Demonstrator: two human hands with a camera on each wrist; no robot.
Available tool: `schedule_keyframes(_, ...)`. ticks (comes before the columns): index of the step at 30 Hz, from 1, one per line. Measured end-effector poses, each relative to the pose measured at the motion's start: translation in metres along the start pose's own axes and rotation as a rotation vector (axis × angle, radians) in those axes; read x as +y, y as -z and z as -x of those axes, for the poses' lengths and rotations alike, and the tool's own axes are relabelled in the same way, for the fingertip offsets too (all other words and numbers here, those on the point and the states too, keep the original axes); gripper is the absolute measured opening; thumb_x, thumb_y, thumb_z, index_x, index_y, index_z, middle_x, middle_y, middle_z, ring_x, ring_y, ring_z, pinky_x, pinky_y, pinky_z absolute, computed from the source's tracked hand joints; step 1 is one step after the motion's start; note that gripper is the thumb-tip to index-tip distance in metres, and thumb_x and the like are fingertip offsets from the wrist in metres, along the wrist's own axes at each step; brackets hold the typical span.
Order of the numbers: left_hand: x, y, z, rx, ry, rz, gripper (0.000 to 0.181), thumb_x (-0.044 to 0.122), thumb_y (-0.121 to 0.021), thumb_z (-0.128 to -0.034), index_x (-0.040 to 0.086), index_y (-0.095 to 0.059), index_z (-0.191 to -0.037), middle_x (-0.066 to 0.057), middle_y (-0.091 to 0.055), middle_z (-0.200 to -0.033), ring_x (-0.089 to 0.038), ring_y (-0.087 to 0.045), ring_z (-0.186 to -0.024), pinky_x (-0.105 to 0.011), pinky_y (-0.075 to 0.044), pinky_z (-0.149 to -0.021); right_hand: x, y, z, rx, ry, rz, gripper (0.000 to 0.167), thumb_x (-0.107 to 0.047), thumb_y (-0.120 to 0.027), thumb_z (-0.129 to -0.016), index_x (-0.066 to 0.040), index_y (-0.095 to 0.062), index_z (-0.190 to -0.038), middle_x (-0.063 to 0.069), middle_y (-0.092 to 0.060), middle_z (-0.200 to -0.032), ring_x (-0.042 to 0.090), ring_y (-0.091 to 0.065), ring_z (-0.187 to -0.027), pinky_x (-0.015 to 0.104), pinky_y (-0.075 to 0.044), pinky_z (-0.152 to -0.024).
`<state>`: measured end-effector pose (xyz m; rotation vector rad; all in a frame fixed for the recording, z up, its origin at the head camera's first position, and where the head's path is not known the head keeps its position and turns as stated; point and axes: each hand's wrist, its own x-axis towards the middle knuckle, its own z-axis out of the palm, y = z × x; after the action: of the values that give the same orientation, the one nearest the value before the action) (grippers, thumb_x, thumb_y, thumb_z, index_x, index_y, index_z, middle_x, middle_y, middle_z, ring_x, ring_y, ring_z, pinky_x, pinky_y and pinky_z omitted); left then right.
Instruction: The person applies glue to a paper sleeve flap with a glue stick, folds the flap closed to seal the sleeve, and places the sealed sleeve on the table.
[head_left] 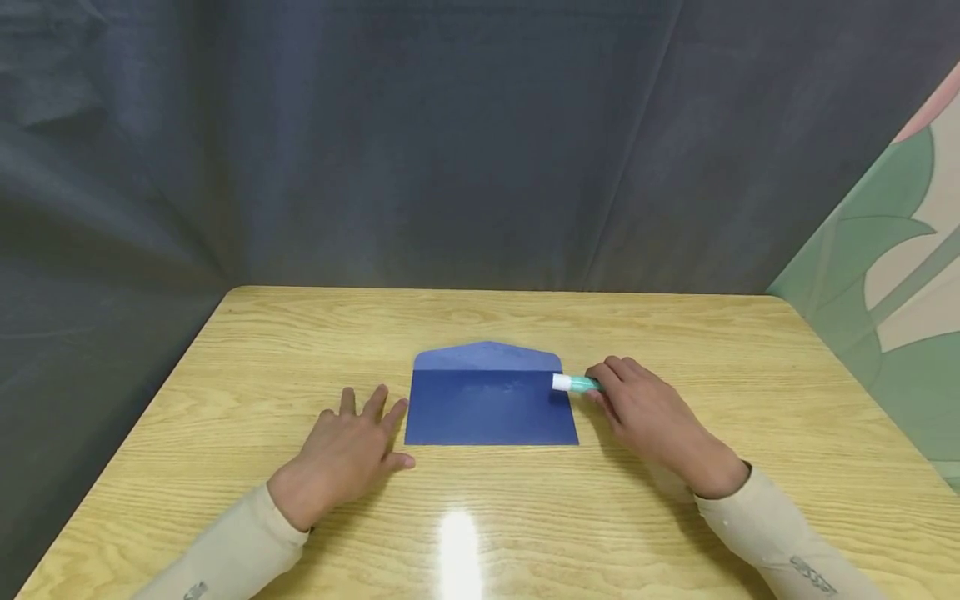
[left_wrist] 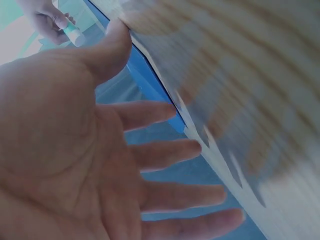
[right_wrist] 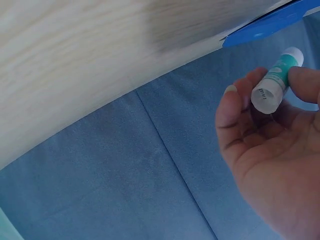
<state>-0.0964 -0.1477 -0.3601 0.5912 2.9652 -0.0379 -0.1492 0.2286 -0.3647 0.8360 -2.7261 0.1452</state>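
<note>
A dark blue envelope (head_left: 487,412) lies on the wooden table, its lighter pointed flap (head_left: 487,357) folded out toward the far side. At its left edge my left hand (head_left: 348,450) is spread, fingers fairly straight and holding nothing. In the left wrist view the palm of that hand (left_wrist: 75,140) shows beside the blue edge. My right hand (head_left: 648,408) grips a green glue stick (head_left: 583,384) with a white end pointing left, held over the envelope's right side. Up close in the right wrist view, the glue stick (right_wrist: 277,77) sits between curled fingers and thumb.
The wooden table (head_left: 262,358) has a bright light reflection near the front. Behind it and at the left hangs a dark grey curtain (head_left: 450,150). A panel with green and pink leaf shapes (head_left: 892,250) stands along the right.
</note>
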Motion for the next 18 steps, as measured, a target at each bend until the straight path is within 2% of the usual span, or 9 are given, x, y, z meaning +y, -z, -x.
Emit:
schedule_keyframes(7,0.0034,-0.0013,-0.0010,0.073,-0.016,-0.033,0.079,0.064,-0.053,-0.0920,0.009,-0.046,-0.149,-0.022,-0.042,-0.154,-0.057,-0.039,-0.136,-0.064,-0.049,-0.093,0.0001,-0.0003,-0.0002,0.024,0.047,0.002,0.016,-0.015,-0.065,-0.095,-0.006,-0.060,-0.108,0.003,-0.058,-0.097,0.018,-0.052,-0.085,0.035,-0.049,-0.075)
schedule_keyframes(12,0.0046,-0.0014,-0.0041,0.149,-0.045,-0.076,0.077,0.064,-0.055,-0.0905,0.009,-0.052,-0.145,-0.018,-0.049,-0.149,-0.050,-0.044,-0.136,-0.061,-0.050,-0.093,0.0001,0.0016,-0.0006,0.051,0.083,-0.021,0.016,-0.013,-0.067,-0.094,-0.007,-0.061,-0.107,0.002,-0.059,-0.098,0.018,-0.054,-0.087,0.036,-0.049,-0.077)
schedule_keyframes(18,0.0081,-0.0004,-0.0052,0.159,-0.051,-0.064,0.075,0.063,-0.056,-0.0905,0.010,-0.054,-0.143,-0.016,-0.049,-0.150,-0.046,-0.042,-0.139,-0.061,-0.046,-0.100,-0.0056,0.0032,-0.0005,0.043,0.094,-0.038,0.016,-0.013,-0.068,-0.093,-0.008,-0.062,-0.107,0.001,-0.061,-0.097,0.016,-0.054,-0.085,0.035,-0.050,-0.075)
